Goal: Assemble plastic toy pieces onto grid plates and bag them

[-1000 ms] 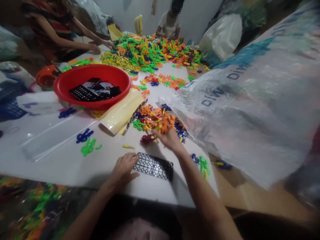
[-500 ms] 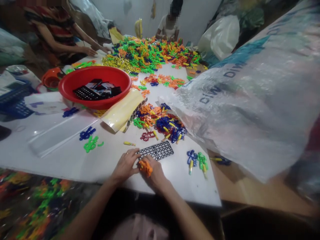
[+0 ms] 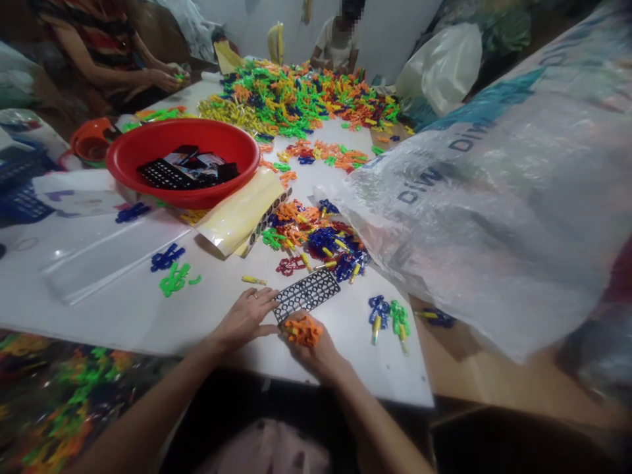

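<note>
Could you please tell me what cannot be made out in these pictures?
All in the head view:
- Right hand: some fingertips hidden by the orange pieces.
- Red basin: its bottom, covered by black cards.
- Printed sack: contents obscured by cloudy plastic.
- Blue basket: cut off by the left edge.
- Far person: hands too small and dim.

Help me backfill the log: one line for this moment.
left hand: at edge of black grid; right hand: holding orange pieces; beyond: colorful pile
</note>
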The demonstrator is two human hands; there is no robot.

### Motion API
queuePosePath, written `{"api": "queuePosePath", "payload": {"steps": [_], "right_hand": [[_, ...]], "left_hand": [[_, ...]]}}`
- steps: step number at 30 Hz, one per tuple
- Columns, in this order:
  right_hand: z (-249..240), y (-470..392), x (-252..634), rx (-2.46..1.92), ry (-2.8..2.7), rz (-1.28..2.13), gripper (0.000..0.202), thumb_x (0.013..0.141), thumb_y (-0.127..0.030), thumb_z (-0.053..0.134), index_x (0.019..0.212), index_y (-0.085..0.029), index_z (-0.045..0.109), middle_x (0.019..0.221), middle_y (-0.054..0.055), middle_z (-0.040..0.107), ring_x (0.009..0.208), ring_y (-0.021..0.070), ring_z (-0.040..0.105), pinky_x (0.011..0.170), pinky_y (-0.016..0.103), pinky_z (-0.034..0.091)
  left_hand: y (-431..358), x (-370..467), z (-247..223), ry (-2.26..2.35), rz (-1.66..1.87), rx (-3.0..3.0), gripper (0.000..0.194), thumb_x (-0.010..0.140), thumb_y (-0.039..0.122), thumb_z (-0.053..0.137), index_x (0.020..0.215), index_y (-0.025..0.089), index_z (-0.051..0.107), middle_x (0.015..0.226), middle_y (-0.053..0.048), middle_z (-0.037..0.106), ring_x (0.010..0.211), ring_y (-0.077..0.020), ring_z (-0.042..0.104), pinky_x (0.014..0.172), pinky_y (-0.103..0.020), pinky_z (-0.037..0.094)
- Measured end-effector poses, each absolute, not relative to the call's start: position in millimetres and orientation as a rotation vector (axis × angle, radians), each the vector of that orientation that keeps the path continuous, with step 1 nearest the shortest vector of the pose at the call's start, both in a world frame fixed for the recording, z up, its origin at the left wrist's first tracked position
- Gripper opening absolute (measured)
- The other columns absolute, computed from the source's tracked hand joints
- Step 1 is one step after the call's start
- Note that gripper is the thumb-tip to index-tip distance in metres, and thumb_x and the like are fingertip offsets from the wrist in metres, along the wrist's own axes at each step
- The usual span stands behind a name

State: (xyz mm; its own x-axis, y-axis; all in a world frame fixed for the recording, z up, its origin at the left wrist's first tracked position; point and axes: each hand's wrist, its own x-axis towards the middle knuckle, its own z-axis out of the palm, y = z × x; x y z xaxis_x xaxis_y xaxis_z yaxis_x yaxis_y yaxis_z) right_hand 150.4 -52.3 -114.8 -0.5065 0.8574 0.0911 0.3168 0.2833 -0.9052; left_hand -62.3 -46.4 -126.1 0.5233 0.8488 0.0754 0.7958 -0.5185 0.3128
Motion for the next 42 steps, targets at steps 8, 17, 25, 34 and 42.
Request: {"api": "queuePosePath", "payload": {"steps": [8,17,25,34,42], "right_hand": [[-127.1,-36.7,146.3,-1.007,-2.326,0.818,0.013,0.082,-0.014,0.049,0.089,-0.022,0.057,0.088,0.005,0.060,0.082,0.0181,0.055,0.072,0.029,0.046],[-132.1,-26.1,143.8,-1.058,-2.348,0.945,0.008,0.084,-0.023,0.051,0.081,-0.022,0.059,0.079,0.002,0.060,0.076,0.0179,0.055,0.072,0.029,0.047],[-127.6,-38.2,147.3,-1.005,-2.427,0.820,0.008,0.084,-0.019,0.052,0.087,-0.021,0.058,0.089,0.005,0.060,0.083,0.0182,0.054,0.074,0.029,0.046],[-103.8,-42.9,142.6,-1.187,-2.254,0.847,0.018,0.087,-0.029,0.058,0.103,-0.022,0.059,0.096,0.003,0.061,0.089,0.0174,0.057,0.078,0.028,0.046],[-84.2,-52.7,272.8,-2.467,-1.763,0.394,0.042,0.086,-0.019,0.050,0.128,-0.017,0.050,0.103,0.013,0.066,0.093,0.0257,0.063,0.076,0.034,0.045]], "left_hand": [[-40.5,-67.3,-124.2,1.331,0.292,2.532,0.042,0.081,0.043,0.065,0.116,0.021,0.060,0.134,-0.011,0.056,0.125,-0.0260,0.049,0.106,-0.044,0.031],[-27.3,-74.0,-118.7,1.193,0.324,2.558,0.040,0.079,0.043,0.066,0.114,0.024,0.062,0.132,-0.008,0.057,0.123,-0.0246,0.050,0.107,-0.042,0.030],[-21.7,-76.2,-120.0,1.110,0.297,2.600,0.037,0.083,0.045,0.062,0.115,0.027,0.062,0.133,-0.005,0.057,0.125,-0.0243,0.049,0.108,-0.041,0.028],[3.5,-88.7,-117.0,1.077,0.188,2.565,0.040,0.081,0.043,0.061,0.120,0.032,0.061,0.137,-0.002,0.054,0.128,-0.0245,0.046,0.109,-0.042,0.031],[7.9,-77.4,-103.0,1.032,0.138,2.495,0.029,0.088,0.033,0.047,0.107,0.026,0.068,0.134,-0.003,0.056,0.129,-0.0240,0.045,0.106,-0.041,0.036]]}}
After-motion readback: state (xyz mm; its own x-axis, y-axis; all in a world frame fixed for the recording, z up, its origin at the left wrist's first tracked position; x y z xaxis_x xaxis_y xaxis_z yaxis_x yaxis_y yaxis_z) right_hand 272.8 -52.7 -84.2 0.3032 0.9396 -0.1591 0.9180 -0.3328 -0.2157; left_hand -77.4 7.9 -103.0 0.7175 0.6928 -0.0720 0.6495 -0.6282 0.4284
